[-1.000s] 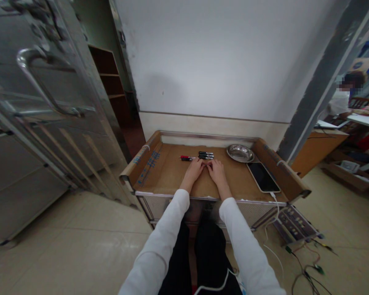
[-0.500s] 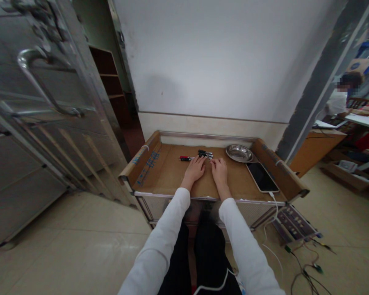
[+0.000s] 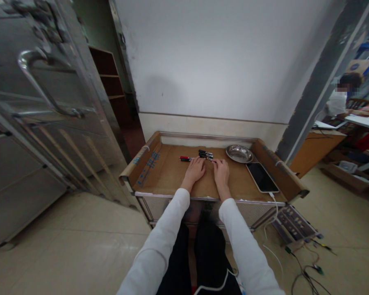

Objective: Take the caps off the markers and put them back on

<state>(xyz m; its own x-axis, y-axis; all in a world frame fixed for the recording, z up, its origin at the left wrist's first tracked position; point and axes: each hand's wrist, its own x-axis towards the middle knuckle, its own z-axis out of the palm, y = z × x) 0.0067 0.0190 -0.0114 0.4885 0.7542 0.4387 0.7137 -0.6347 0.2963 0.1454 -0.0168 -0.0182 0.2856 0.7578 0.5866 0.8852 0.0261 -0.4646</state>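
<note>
My left hand (image 3: 195,170) lies flat, fingers stretched out, on the brown cardboard-lined cart top (image 3: 169,172). My right hand (image 3: 221,171) lies flat beside it, a small gap between them. Just beyond my fingertips are several black pens (image 3: 206,155) and a red-and-black pen (image 3: 185,158) to their left. Neither hand holds anything.
A steel dish (image 3: 239,153) stands at the cart's back right, with a dark phone (image 3: 262,177) on a white cable in front of it. A metal door with a handle (image 3: 43,90) stands at left. A power strip (image 3: 297,224) and wires lie on the floor at right. Another person sits far right.
My two hands, which touched a second ago, have drawn slightly apart; the right hand has slid a little to the right. The pens have not moved.
</note>
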